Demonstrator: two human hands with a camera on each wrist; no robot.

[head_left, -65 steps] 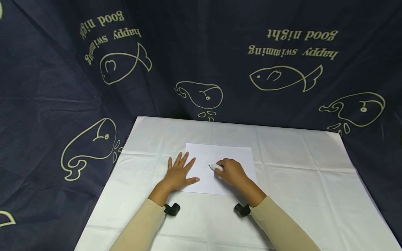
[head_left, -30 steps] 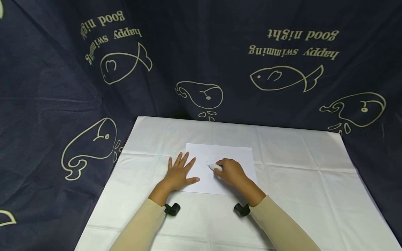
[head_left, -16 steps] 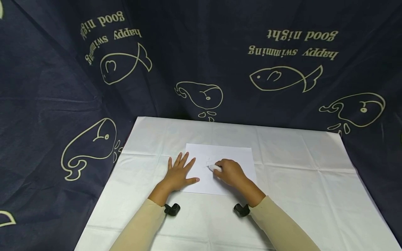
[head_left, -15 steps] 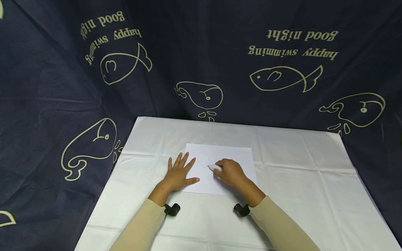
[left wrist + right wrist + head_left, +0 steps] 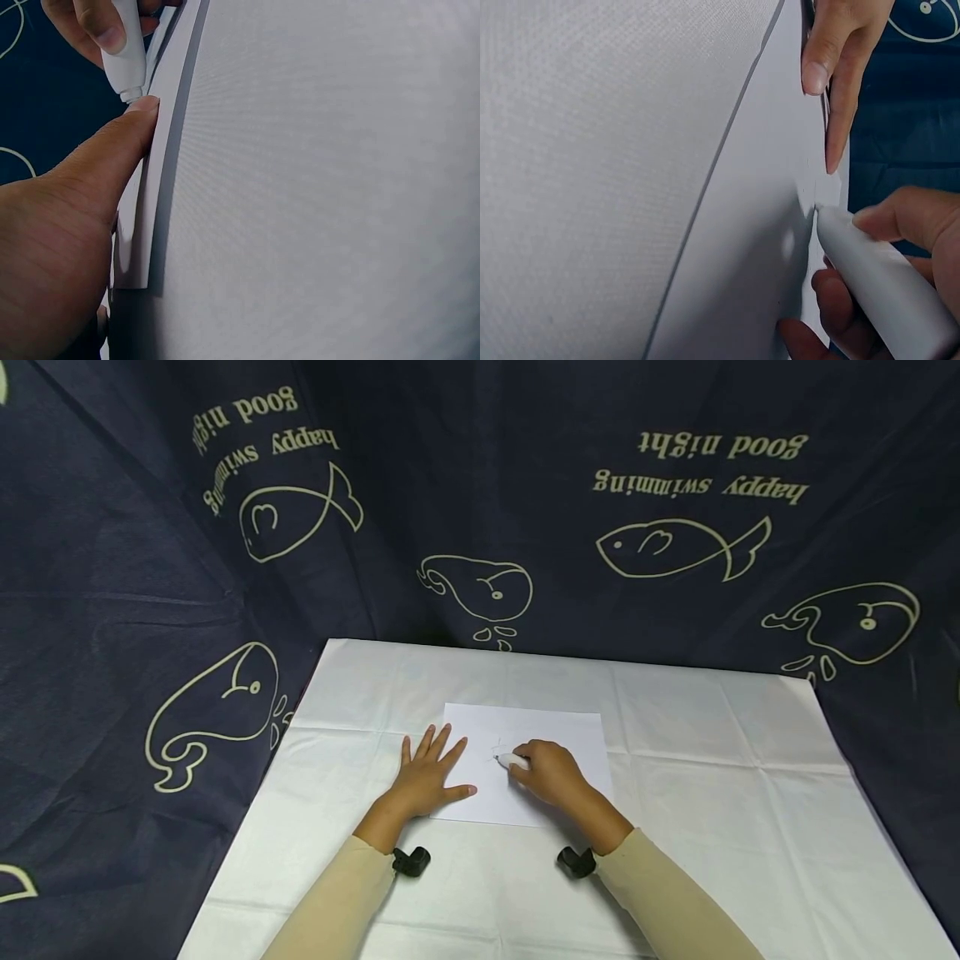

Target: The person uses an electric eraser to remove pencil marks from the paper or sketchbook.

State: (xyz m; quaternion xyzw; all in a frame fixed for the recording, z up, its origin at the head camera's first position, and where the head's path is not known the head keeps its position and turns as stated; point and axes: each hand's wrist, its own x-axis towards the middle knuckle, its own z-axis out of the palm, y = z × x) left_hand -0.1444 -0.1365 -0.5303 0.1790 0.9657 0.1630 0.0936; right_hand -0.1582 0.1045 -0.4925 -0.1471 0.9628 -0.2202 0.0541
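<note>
A sheet of white paper (image 5: pixel 540 722) lies on the white tablecloth, with a few faint thin lines near its middle. My left hand (image 5: pixel 420 783) rests flat on the paper's left edge, fingers spread and thumb pointing inward. In my right hand (image 5: pixel 557 772) I grip a thick white pen (image 5: pixel 513 761) with a tapered front, thumb and fingers wrapped round its body. Its narrow tip is right at the faint lines. The right wrist view shows the pen (image 5: pixel 881 277) slanting down to the paper, with the left hand (image 5: pixel 844 52) beyond it. The left wrist view shows the left thumb (image 5: pixel 139 120) along the sheet.
The creased white tablecloth (image 5: pixel 697 827) covers the table around the paper. Behind and to the left hangs a dark blue curtain (image 5: pixel 450 460) printed with fish, whales and upside-down words. A small black device (image 5: pixel 412 861) sits at the left wrist, another black device (image 5: pixel 576 862) at the right.
The pen tip has shifted slightly left and down over the faint lines, the right hand moving a little with it. The left hand and the paper stay in place.
</note>
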